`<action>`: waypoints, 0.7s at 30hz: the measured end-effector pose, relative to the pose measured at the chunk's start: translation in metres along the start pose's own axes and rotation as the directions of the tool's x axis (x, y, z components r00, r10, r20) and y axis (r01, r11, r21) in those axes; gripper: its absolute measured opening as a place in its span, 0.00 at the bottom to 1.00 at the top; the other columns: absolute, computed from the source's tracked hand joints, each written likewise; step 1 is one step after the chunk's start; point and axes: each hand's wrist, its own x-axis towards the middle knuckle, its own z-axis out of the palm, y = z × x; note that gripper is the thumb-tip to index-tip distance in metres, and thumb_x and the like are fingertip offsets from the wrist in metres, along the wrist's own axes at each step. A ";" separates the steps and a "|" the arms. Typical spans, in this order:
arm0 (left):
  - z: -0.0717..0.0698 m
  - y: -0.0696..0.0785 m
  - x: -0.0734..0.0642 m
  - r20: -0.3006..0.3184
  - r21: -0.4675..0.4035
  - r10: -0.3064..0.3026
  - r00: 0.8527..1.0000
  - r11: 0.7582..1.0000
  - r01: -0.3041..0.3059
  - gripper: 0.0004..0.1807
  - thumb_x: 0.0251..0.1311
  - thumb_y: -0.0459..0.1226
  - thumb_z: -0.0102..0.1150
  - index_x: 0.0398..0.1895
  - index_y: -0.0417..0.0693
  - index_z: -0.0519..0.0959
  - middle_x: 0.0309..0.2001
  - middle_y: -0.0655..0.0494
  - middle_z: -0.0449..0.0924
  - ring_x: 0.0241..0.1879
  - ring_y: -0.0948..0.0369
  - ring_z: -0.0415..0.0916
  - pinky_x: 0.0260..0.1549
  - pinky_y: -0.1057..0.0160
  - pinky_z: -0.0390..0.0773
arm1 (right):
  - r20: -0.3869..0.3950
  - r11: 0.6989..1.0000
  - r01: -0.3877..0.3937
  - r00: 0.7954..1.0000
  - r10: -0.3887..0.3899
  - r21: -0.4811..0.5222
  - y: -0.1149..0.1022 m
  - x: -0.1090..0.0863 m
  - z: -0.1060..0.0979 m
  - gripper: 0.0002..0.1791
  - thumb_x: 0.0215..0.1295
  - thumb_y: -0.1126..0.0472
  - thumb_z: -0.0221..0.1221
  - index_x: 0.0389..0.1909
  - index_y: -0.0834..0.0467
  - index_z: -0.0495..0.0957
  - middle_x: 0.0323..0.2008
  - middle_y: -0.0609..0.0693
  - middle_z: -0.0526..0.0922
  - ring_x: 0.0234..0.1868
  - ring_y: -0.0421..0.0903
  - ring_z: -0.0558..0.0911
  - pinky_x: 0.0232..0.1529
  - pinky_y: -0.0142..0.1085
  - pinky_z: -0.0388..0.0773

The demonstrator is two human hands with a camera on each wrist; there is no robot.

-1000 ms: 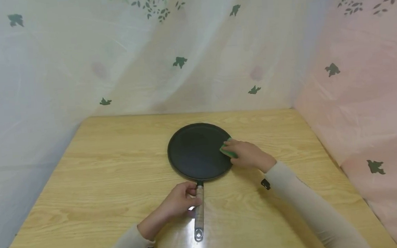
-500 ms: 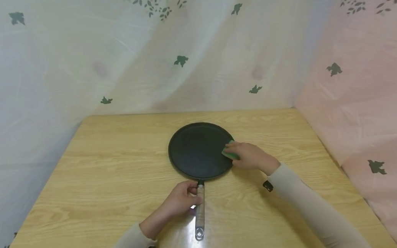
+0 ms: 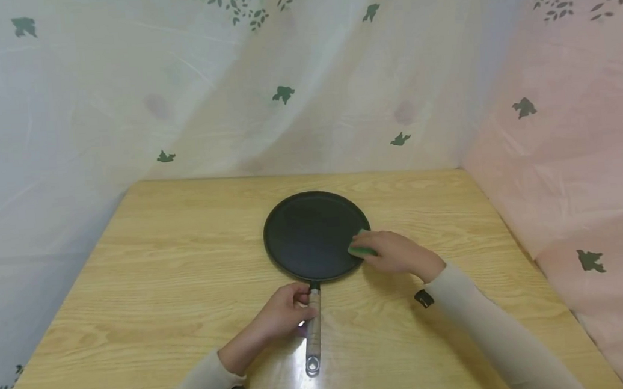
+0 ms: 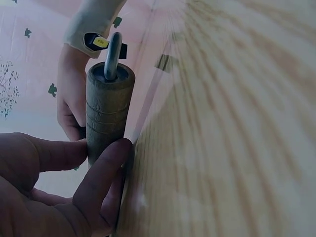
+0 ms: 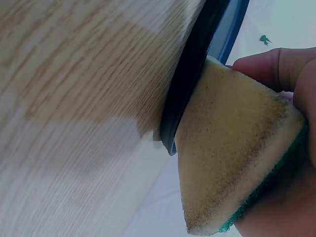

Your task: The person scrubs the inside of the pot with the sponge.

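Note:
A round, flat black pan (image 3: 314,236) lies on the table, its wooden handle (image 3: 313,330) pointing toward the person. My left hand (image 3: 284,312) pinches that handle near the pan between thumb and fingers. In the left wrist view the handle (image 4: 109,108) ends in a metal hanging ring (image 4: 113,54). My right hand (image 3: 394,252) grips a sponge (image 3: 362,251) at the pan's right rim. Close up in the right wrist view, the sponge (image 5: 227,143) shows a worn yellow face and a green scouring layer, and it meets the dark pan rim (image 5: 185,79).
The wood-grain table (image 3: 185,245) runs back to a pale cloth backdrop (image 3: 217,92) printed with birds and leaves. A pinkish cloth (image 3: 575,158) hangs along the right side. Dark straps with small devices (image 3: 423,298) sit at both wrists.
My right hand has slid the sponge along the pan's right rim, slightly toward the person. The left hand keeps its hold on the handle, and the pan stays in nearly the same place.

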 end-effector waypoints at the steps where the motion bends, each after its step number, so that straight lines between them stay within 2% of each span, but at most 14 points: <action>1: 0.000 0.000 0.000 0.001 0.001 0.002 1.000 1.000 -0.002 0.25 0.62 0.23 0.65 0.60 0.17 0.71 0.45 0.39 0.80 0.38 0.58 0.79 0.34 0.58 0.89 | -0.001 1.000 0.010 1.000 -0.010 0.007 -0.001 0.000 0.000 0.19 0.81 0.62 0.54 0.65 0.62 0.80 0.70 0.65 0.75 0.74 0.67 0.68 0.74 0.61 0.66; 9: 0.000 0.000 0.000 -0.005 0.060 0.017 1.000 0.998 -0.017 0.25 0.63 0.26 0.67 0.60 0.19 0.73 0.45 0.41 0.81 0.38 0.59 0.78 0.36 0.59 0.87 | 0.005 0.996 0.049 0.999 -0.049 0.074 -0.004 -0.004 0.001 0.19 0.82 0.57 0.54 0.64 0.62 0.81 0.68 0.65 0.77 0.73 0.68 0.70 0.74 0.61 0.67; 17: -0.001 0.002 0.000 -0.003 0.048 0.002 1.000 0.999 -0.001 0.25 0.63 0.26 0.67 0.60 0.20 0.73 0.46 0.40 0.81 0.37 0.59 0.78 0.36 0.58 0.87 | 0.037 0.989 0.062 0.997 -0.067 0.133 -0.005 -0.008 -0.001 0.22 0.75 0.68 0.52 0.67 0.62 0.79 0.68 0.63 0.78 0.73 0.66 0.71 0.73 0.62 0.68; 21: 0.000 0.002 0.000 0.012 0.008 -0.011 1.000 1.000 0.011 0.25 0.64 0.25 0.66 0.61 0.19 0.72 0.46 0.39 0.80 0.36 0.60 0.78 0.33 0.56 0.89 | 0.062 0.981 0.081 0.994 -0.093 0.178 -0.008 -0.009 -0.002 0.23 0.74 0.69 0.51 0.67 0.63 0.79 0.68 0.63 0.78 0.73 0.65 0.71 0.73 0.62 0.67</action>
